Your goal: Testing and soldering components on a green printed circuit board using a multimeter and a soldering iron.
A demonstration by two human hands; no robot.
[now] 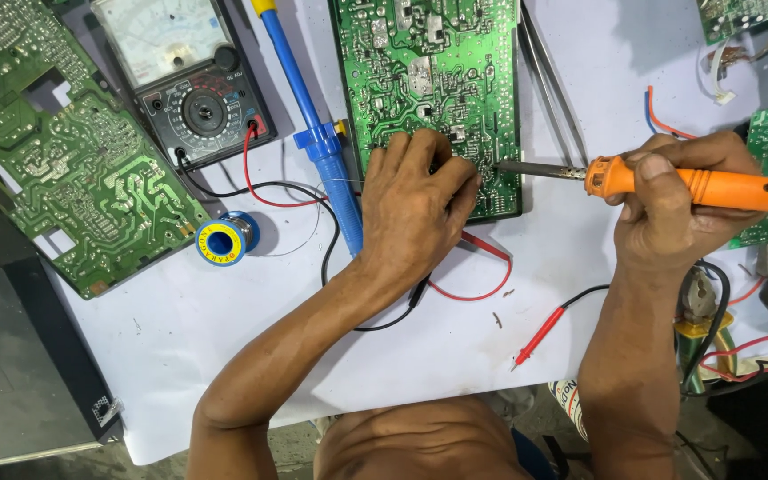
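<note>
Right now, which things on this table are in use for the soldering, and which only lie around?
In use:
left hand pressing the middle green board
right hand holding the orange soldering iron

Lying about:
multimeter
blue desoldering pump
solder spool
red probe
tweezers
large board at left

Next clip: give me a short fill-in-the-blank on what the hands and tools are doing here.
1. The right hand holds a soldering iron with an ____ handle.
2. The left hand rests on the ____ circuit board.
3. The solder spool lies to the ____ of the blue desoldering pump.
4. The red probe lies on the white ____.

Missing words: orange; green; left; sheet
</note>
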